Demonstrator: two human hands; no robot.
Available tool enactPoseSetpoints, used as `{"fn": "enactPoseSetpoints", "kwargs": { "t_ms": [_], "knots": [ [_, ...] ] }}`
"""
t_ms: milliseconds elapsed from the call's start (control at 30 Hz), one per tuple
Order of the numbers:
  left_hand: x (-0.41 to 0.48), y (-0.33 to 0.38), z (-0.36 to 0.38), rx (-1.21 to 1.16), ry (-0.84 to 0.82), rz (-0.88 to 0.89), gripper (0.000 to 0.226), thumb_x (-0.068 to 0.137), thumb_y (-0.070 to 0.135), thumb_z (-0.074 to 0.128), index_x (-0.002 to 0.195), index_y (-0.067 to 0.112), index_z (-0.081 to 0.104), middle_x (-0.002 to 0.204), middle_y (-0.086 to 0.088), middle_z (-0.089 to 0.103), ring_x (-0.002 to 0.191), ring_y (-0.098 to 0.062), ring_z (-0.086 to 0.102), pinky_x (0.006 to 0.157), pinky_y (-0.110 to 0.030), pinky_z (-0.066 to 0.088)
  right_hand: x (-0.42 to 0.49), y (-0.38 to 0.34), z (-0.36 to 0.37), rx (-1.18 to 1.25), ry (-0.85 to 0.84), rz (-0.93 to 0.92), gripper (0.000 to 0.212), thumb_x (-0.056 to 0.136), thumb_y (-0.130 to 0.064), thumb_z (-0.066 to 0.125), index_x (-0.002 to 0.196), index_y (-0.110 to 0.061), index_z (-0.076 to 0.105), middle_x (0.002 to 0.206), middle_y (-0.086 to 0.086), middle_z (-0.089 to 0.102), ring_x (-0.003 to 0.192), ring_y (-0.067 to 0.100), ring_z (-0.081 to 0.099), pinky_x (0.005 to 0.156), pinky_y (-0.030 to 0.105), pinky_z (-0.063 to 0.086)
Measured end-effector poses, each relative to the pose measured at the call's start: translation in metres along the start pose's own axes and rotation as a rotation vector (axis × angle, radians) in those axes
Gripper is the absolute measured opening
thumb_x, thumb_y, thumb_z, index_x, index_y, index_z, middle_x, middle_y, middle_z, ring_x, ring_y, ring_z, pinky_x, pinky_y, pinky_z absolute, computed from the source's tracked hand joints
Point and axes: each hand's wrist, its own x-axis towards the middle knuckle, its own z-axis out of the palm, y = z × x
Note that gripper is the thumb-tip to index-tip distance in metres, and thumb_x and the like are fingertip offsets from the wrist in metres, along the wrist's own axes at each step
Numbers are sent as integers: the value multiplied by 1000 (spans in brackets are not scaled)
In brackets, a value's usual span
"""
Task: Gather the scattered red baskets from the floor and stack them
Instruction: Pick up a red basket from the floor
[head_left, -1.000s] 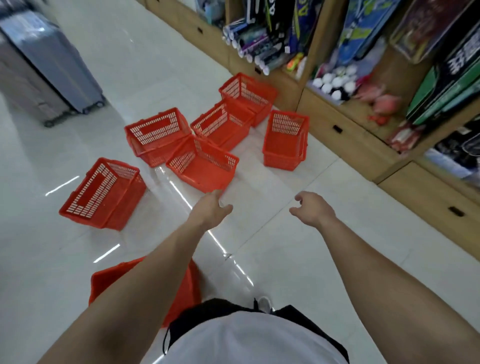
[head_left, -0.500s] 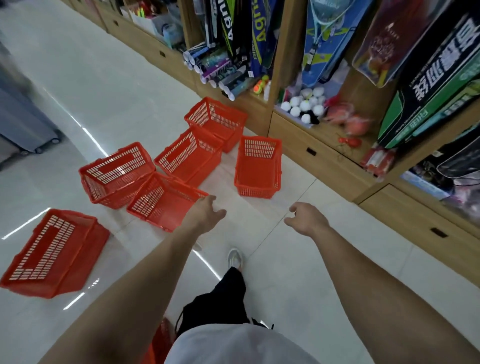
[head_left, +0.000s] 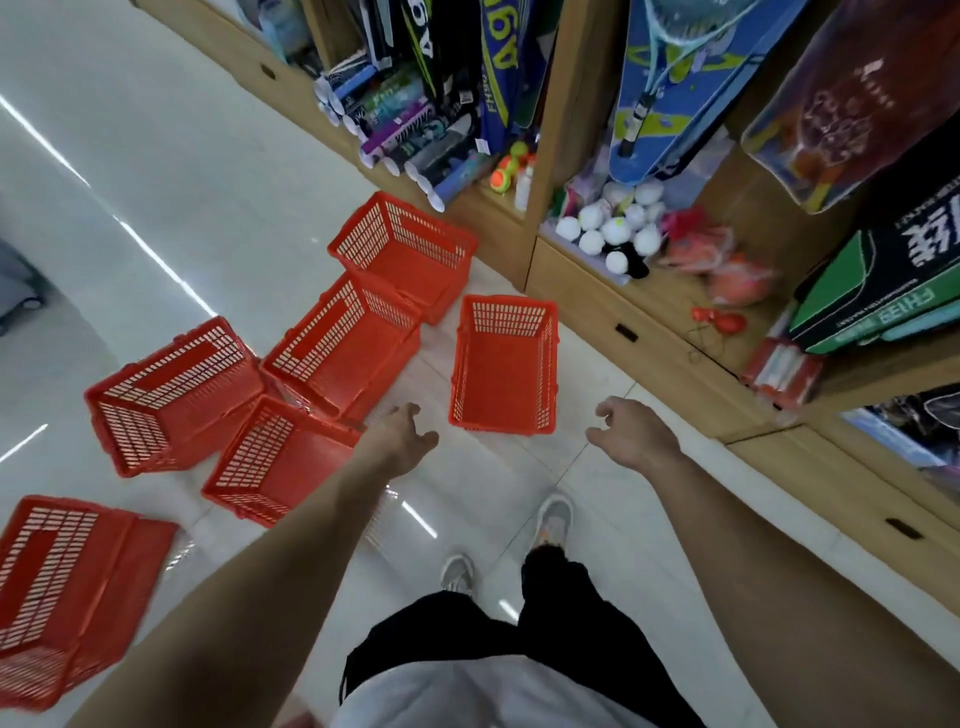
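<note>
My left hand (head_left: 402, 441) reaches forward with its fingers loosely curled, holding nothing. My right hand (head_left: 631, 441) hangs the same way, slack and empty, well apart from the left. Both hover above the glossy white tiled floor (head_left: 208, 208).

Just ahead, between the two hands, stands an upright red plastic basket (head_left: 501, 374) with lattice sides, its open top facing up, set apart from the others. Just beside my left hand and wrist, a second red basket (head_left: 270, 462) lies tipped over. Beyond it a third red basket (head_left: 343, 348) is tilted and touches a fourth red basket (head_left: 410, 254), the farthest one, close to the light wooden shelf unit (head_left: 597, 306). Left of these, a fifth red basket (head_left: 166, 400) lies tipped against the second. A sixth red basket (head_left: 57, 587) lies on its side at the lower left, well apart from the cluster.

The shelf unit on the right holds white balls (head_left: 613, 228) and hanging racket bags (head_left: 670, 88). Below my arms I see black trousers (head_left: 550, 597) and two grey shoes (head_left: 457, 571).
</note>
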Motion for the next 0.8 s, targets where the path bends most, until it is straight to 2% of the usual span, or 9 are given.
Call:
{"fn": "enactPoseSetpoints", "kwargs": {
  "t_ms": [200,433,567,700,800],
  "knots": [
    [121,18,1,34,38,-76,63,91,38,61,144,10,43,145,-14,48,127,-31,50,104,-42,41,152,18,3,-40,-142,33,54,89,-38,65,138,-18,53,139,3,57,122,24,57,94,37,48],
    [291,-6,61,-36,22,-224,57,88,32,68,135,5,52,133,-17,58,120,-33,54,97,-37,42,333,55,70,26,-233,132,54,89,-37,64,137,-16,52,136,7,59,121,28,56,96,40,48],
    [405,-30,124,-73,-2,-262,61,88,37,68,139,9,48,132,-15,60,119,-33,56,99,-40,44,436,81,139,98,-201,190,57,88,-37,66,139,-15,49,134,8,61,116,27,60,91,38,48],
    [507,-68,201,-87,11,-215,73,87,48,66,144,9,41,137,-12,56,116,-31,58,96,-44,48,528,114,223,171,-109,229,63,92,-41,65,144,-13,44,135,11,59,117,29,60,89,37,46],
    [561,-97,255,-114,59,-213,78,89,52,62,149,10,33,143,-11,52,123,-30,54,98,-43,45,577,133,282,200,-31,232,63,96,-40,61,146,-9,41,134,14,59,116,32,60,87,37,45]
  ]
}}
